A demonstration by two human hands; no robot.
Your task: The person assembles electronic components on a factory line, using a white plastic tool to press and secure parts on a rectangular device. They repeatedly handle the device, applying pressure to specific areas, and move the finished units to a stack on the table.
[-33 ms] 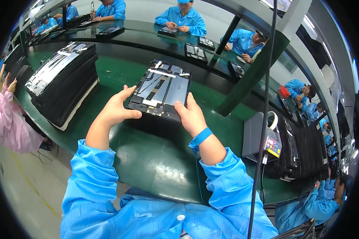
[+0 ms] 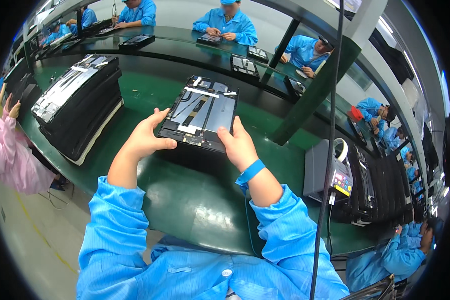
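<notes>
An opened tablet [image 2: 206, 114] is in front of me, its grey battery plates, flat dark cables, white tape strips and small circuit board exposed. It appears to sit in a black tray or on a dark stack whose lower part is in shadow. Gripping its left edge is my left hand [image 2: 149, 132], thumb along the near-left corner. My right hand [image 2: 236, 145] clasps the right edge, with the thumb resting on the upper face. A blue wrist strap [image 2: 250, 171] circles my right wrist, its cord running down. The fingers under the edges are partly hidden.
At left on the green table [image 2: 205, 200] stands a tall stack of black trays [image 2: 85, 105] topped by another opened tablet. A grey machine with buttons [image 2: 321, 172] and more black trays [image 2: 385, 185] are at right. A post [image 2: 310, 97] and hanging cable [image 2: 330, 155] rise nearby. Co-workers sit beyond.
</notes>
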